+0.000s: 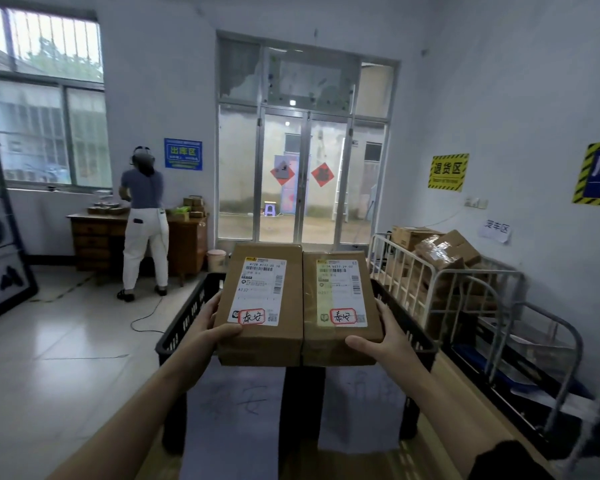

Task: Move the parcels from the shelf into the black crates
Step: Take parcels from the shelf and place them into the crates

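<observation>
Left hand [209,323] and right hand [390,336] each grip a cardboard parcel at its outer near corner, thumbs on top. The left parcel [261,306] and right parcel [340,306] touch side by side above the black crate [184,320], their long axes pointing away from the person, so the crate lies straight below.

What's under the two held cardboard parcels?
Black slatted plastic crates, outer walls visible either side. The brown cardboard parcels, gripped by left hand and right hand, cover their interiors.

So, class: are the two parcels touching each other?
Touching. The head view shows the left parcel and the right parcel pressed side by side, their inner edges meeting along one seam with no gap.
</observation>
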Demonstrator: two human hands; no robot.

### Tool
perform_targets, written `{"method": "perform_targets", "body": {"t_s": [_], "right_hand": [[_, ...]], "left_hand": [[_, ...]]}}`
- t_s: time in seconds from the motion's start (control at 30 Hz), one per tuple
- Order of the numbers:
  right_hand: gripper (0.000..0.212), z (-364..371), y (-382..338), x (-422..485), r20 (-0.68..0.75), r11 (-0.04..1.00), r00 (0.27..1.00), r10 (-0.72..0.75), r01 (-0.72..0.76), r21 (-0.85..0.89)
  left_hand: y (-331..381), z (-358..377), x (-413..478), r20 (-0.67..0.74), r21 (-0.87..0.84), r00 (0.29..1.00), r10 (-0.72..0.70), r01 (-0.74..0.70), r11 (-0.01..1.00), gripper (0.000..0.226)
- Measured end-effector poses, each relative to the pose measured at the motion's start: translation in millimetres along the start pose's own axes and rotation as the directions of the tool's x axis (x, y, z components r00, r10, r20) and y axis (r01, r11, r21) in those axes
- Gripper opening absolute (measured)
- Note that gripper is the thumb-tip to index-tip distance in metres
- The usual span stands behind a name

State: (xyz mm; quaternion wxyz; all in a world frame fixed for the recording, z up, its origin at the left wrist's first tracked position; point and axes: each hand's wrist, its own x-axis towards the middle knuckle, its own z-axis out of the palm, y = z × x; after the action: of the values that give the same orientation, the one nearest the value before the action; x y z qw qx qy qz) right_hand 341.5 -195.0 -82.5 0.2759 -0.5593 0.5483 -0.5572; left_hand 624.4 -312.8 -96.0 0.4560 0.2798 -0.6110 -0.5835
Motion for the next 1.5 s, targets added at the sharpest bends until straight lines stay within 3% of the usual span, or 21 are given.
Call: {"method": "perform_targets", "body": {"t_s": [0.13,0.4,0.67,0.77,0.9,1.07,1.3,1.5], "right_hand": [[0.094,29,1,31,0.045,1.0,0.999,-0.019,0.019,0.001],[0.077,72,18,92,0.152,0.999,0.988,-0.006,0.0,0.037],[0.11,96,55,172,0.212,0.997,0.975,0.066,-0.075,0.034],[0.105,103,76,203,0.224,0.993,0.967,0.118,-0.119,-0.006],[0.109,111,109,237,0.248,0.986,0.954,0.166,-0.153,-0.071],[0.083,125,139,252,0.318,0.966,0.915,0.247,-0.206,-0.158],[0.097,136,165,257,0.347,0.889,0.858,0.379,-0.233,-0.395],[0.101,153,183,251,0.276,0.774,0.8,0.532,-0.328,-0.541]], "left_hand": [[8,-29,5,-0.051,0.04,0.999,-0.019,0.021,0.999,0.119],[0,-79,30,-0.146,0.059,0.988,-0.052,0.061,0.996,0.111],[-24,-116,97,-0.126,0.041,0.98,-0.156,0.162,0.986,0.109],[-35,-130,130,-0.089,0.056,0.967,-0.237,0.242,0.969,0.116],[-52,-136,165,-0.073,0.102,0.942,-0.328,0.334,0.937,0.084],[-77,-143,184,-0.072,0.179,0.894,-0.442,0.447,0.876,0.068],[-116,-148,180,-0.065,0.129,0.813,-0.579,0.582,0.803,0.066],[-146,-156,186,-0.111,0.159,0.739,-0.665,0.673,0.722,0.068]]}}
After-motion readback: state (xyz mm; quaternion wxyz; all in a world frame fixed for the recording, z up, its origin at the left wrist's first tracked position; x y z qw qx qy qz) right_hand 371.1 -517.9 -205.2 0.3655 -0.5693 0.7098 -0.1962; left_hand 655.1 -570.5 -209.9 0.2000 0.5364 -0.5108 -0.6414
